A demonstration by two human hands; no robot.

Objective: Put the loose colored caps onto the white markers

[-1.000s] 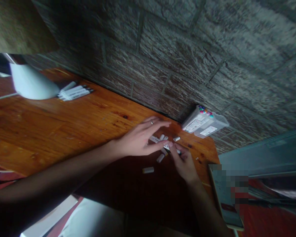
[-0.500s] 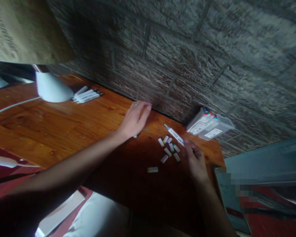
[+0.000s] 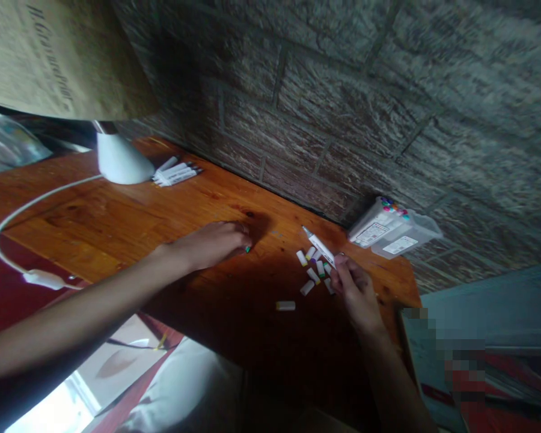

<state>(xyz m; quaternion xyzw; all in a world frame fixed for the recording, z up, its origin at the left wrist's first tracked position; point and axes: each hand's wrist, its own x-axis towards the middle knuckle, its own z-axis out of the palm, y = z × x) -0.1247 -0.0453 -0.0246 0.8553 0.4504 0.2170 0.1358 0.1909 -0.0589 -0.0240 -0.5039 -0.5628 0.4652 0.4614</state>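
My right hand [image 3: 355, 290] pinches a white marker [image 3: 321, 248] near one end, its bare grey nib pointing up and to the left. Fingers of my left hand [image 3: 223, 240] are curled down at the tabletop around a small green-ended marker cap [image 3: 247, 249]; only its green end shows. Between the hands lies a loose cluster of white marker caps [image 3: 312, 275] with yellow, green and purple ends. Some of them are partly behind my right hand. One yellow-ended cap [image 3: 285, 305] rests apart, closer to me.
A lamp [image 3: 119, 159] with a printed shade stands at the left, its cord [image 3: 15, 207] trailing over the edge. Beside its base lie several white markers [image 3: 178, 174]. Against the brick wall [image 3: 324, 108] is a clear plastic case [image 3: 379, 227] holding coloured-end markers.
My left hand has moved left and toward me, from near the wall down onto the small cap. The marker stays in my right hand. The view has shifted slightly.
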